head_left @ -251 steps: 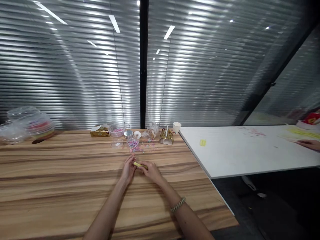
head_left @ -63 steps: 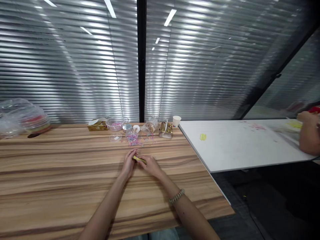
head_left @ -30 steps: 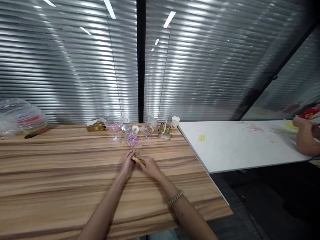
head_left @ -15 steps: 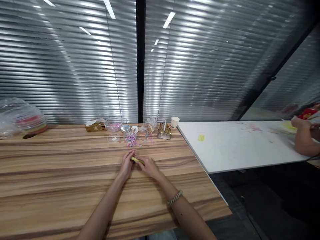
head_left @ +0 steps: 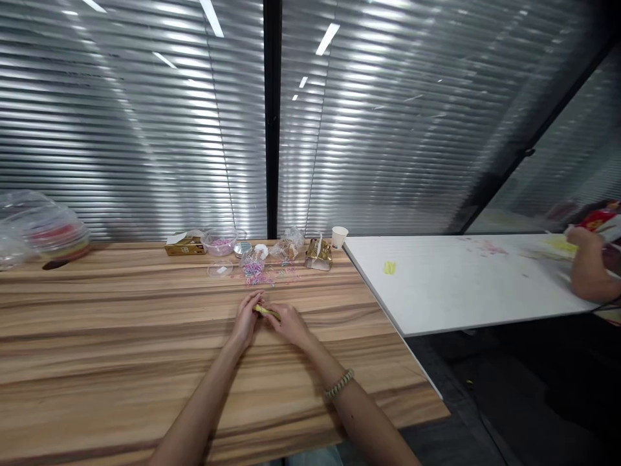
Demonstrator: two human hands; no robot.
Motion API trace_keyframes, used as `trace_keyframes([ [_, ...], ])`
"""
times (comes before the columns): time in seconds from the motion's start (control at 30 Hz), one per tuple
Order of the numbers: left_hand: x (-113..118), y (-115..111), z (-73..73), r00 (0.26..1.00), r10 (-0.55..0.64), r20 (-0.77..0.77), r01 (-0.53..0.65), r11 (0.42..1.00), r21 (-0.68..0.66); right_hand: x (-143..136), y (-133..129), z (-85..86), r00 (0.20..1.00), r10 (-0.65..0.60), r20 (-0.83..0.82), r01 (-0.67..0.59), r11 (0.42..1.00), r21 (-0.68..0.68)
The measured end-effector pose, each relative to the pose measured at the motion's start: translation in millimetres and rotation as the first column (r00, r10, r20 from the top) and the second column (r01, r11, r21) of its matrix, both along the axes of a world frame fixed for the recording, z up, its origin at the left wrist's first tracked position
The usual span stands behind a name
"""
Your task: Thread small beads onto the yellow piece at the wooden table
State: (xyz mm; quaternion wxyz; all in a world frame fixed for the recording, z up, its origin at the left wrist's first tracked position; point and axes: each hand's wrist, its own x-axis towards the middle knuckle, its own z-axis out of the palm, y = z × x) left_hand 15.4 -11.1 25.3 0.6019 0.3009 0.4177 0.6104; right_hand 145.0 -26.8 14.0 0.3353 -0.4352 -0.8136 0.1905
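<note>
Between my two hands is a slim yellow-green piece point(head_left: 267, 312), too small in view to name its kind. My left hand point(head_left: 247, 316) has its fingers curled round the left end of it. From the other side, the fingers of my right hand point(head_left: 287, 320) pinch its right end; a beaded bracelet point(head_left: 339, 384) is on that wrist. Just beyond my hands, small pink, purple and blue pieces point(head_left: 259, 279) lie scattered on the wooden table point(head_left: 121, 349). Behind them sits a clear bag point(head_left: 253, 263) full of similar pieces.
Along the back edge are a gold box point(head_left: 185, 244), a clear tub point(head_left: 220, 242), a lid point(head_left: 220, 269), a gold packet point(head_left: 319, 254) and a paper cup point(head_left: 339, 237). A yellow piece point(head_left: 389, 267) lies on the white table point(head_left: 451, 291). Another person's arm point(head_left: 589, 268) is far right.
My hands and the yellow-green piece stay almost still. At the far right, the other person's hand and the red thing by it shift slightly.
</note>
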Motion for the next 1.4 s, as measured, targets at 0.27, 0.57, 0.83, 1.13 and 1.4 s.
trace_keyframes([
  [0.27, -1.2, 1.1, -3.9, 1.000, -0.018, 0.013, 0.018, 1.000, 0.002, 0.1, -0.5, 1.4, 1.000, -0.001, -0.019, 0.001, 1.000, -0.024],
  [0.57, 0.1, -0.4, -0.6, 1.000, 0.000, -0.028, 0.000, 1.000, -0.011, -0.4, 0.0, -0.1, 1.000, 0.001, -0.004, -0.001, 1.000, -0.021],
  [0.83, 0.6, -1.1, 1.2, 0.999, -0.001, -0.039, 0.000, 1.000, -0.019, -0.2, 0.8, 0.4, 1.000, -0.010, 0.022, 0.011, 1.000, -0.029],
  [1.13, -0.1, 0.3, -1.2, 1.000, 0.002, -0.029, -0.003, 1.000, -0.005, -0.1, -0.9, 0.7, 1.000, -0.013, 0.020, 0.013, 1.000, -0.023],
  [1.4, 0.0, 0.4, -1.6, 1.000, 0.007, -0.028, -0.007, 1.000, -0.009, -0.2, -2.0, 4.1, 1.000, -0.015, 0.021, 0.016, 0.999, -0.035],
])
